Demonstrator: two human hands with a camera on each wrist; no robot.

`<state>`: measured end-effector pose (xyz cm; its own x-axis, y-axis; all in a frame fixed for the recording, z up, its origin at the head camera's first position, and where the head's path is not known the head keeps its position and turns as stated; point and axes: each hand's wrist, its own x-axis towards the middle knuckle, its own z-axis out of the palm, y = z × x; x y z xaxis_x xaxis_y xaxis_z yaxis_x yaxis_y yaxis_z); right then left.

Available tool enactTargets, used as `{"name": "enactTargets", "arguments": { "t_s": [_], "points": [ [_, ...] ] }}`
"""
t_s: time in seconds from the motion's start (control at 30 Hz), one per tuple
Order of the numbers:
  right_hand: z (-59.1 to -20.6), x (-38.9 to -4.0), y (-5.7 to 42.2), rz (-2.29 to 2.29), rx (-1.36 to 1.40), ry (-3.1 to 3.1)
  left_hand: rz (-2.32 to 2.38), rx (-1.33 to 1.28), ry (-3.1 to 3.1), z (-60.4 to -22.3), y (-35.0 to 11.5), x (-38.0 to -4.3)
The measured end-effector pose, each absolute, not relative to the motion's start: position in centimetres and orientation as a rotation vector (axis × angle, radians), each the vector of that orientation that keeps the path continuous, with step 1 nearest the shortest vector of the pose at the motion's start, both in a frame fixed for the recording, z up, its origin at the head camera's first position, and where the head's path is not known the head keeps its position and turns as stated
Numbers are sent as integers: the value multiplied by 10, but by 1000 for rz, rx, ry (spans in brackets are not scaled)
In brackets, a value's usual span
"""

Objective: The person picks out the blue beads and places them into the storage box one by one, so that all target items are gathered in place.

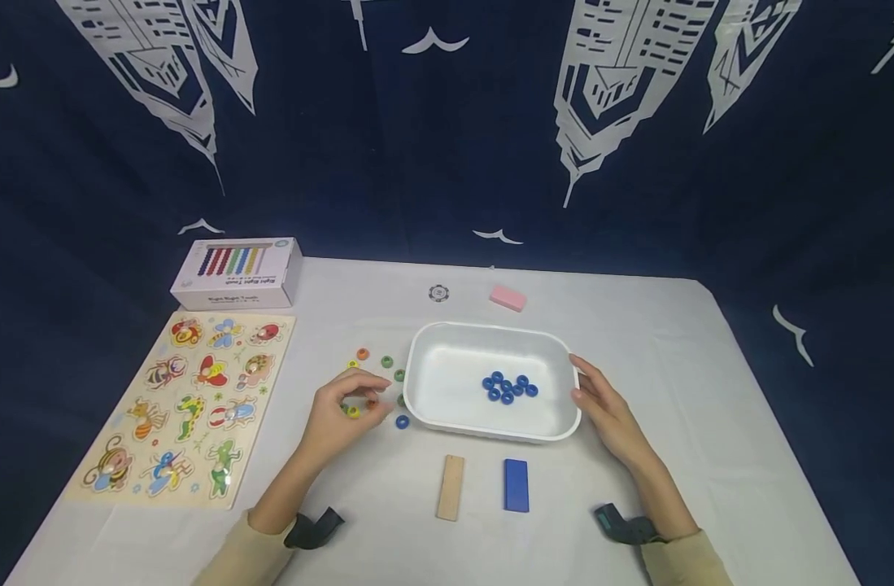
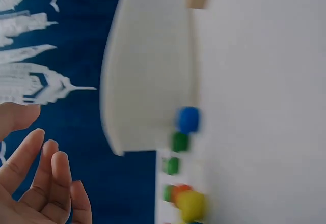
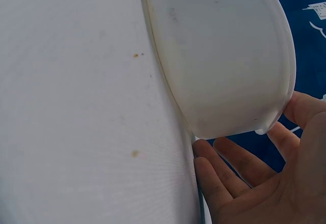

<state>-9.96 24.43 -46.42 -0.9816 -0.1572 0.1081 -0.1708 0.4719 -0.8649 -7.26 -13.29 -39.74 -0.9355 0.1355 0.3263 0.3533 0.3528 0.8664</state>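
A white plastic tray stands mid-table with several blue beads in its right half. My right hand holds the tray's right end, thumb and index finger at its rim in the right wrist view. Left of the tray, my left hand hovers over loose beads, its fingers loosely bent and thumb apart from the index finger. The left wrist view shows nothing between them. Around this hand lie a blue bead, green beads, an orange bead and yellow beads; the hand partly hides some.
A wooden block and a blue block lie in front of the tray. Behind it are a pink block and a round token. An insect puzzle board and a white box occupy the left side.
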Motion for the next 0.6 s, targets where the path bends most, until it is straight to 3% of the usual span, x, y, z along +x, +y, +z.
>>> {"name": "enactTargets", "arguments": {
  "t_s": [0.27,0.6],
  "points": [
    [-445,-93,234,1565,290,-2691,-1682,-368,-2419,-458,-146,-85],
    [-475,-103,249,1577,289,-2684,-1390,-456,-2509,-490,-140,-91]
  ]
}}
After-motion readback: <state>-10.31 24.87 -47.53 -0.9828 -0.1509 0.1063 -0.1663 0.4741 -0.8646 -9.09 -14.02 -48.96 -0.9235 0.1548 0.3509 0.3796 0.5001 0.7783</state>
